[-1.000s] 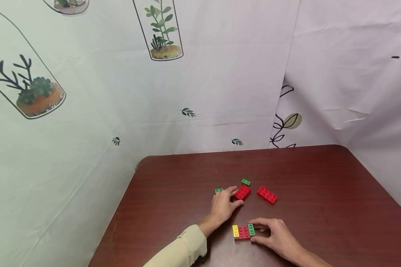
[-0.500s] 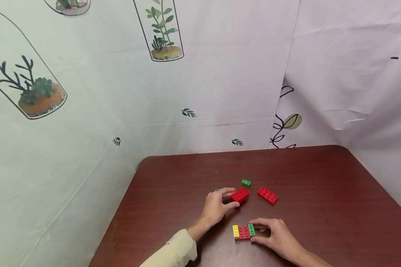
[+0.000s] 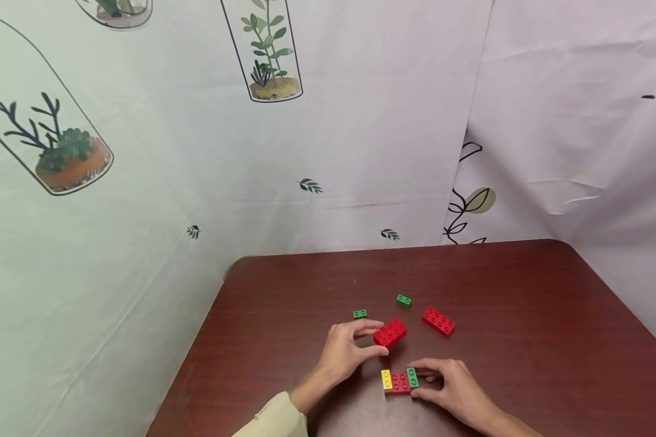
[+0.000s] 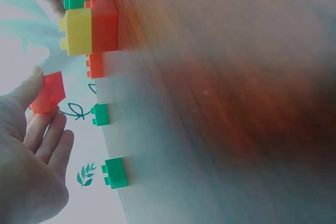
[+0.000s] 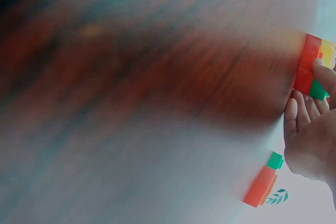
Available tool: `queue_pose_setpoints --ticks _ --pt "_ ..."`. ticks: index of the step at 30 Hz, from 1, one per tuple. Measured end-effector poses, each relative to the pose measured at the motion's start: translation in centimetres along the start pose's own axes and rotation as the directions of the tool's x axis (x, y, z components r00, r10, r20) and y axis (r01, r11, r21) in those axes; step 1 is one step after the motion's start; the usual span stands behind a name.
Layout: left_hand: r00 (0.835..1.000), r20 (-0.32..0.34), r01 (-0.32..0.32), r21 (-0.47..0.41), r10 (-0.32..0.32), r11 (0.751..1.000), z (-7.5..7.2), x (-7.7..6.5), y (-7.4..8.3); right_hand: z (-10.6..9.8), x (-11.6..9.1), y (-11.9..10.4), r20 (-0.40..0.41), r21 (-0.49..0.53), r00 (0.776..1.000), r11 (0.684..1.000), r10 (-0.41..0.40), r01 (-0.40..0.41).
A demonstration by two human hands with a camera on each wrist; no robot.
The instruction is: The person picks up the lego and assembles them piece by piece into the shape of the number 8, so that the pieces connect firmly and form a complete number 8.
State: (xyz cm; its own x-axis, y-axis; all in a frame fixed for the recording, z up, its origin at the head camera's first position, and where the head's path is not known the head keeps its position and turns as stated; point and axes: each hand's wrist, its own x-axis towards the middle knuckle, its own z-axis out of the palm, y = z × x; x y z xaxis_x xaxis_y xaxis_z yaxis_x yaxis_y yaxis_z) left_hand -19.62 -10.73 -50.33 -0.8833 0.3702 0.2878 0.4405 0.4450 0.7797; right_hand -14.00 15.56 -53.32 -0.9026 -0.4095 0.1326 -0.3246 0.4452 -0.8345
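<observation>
My left hand pinches a red toy building brick between thumb and fingers. In the left wrist view that red brick is lifted off the table. Close to the table's front stands a small assembly: a red base brick with a yellow brick on its left end and a green brick on its right end. My right hand holds this assembly at the green end, thumb in front and fingers behind. The right wrist view shows the thumb against the red base.
Farther back on the brown table lie another red brick and two small green bricks, one on the left and one farther back. A printed cloth wall stands behind the table.
My left hand has taken the red brick up from beside the far green brick and brought it nearer, toward the assembly. The right hand and the assembly have stayed in place.
</observation>
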Motion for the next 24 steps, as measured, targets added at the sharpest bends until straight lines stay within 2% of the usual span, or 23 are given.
queue_pose_setpoints --ticks 4,12,21,24 --pt "1.0 0.014 -0.027 -0.047 0.028 0.999 -0.3 -0.9 0.1 0.1 0.0 0.0 0.005 0.003 1.0 1.0 0.019 -0.019" --pt "0.997 0.024 -0.07 -0.058 0.071 0.996 -0.8 -2.5 0.1 0.0 -0.1 -0.1 0.01 0.017 1.0 1.0 0.02 -0.02" --pt "0.985 0.068 -0.146 -0.132 0.156 0.98 -0.5 -3.6 0.0 0.0 0.0 -0.1 0.001 0.012 1.0 1.0 0.013 -0.013" --pt "0.982 0.097 -0.143 -0.169 0.161 0.975 -0.4 -3.8 0.0 0.0 0.0 -0.1 0.002 0.017 1.0 1.0 0.008 -0.008"
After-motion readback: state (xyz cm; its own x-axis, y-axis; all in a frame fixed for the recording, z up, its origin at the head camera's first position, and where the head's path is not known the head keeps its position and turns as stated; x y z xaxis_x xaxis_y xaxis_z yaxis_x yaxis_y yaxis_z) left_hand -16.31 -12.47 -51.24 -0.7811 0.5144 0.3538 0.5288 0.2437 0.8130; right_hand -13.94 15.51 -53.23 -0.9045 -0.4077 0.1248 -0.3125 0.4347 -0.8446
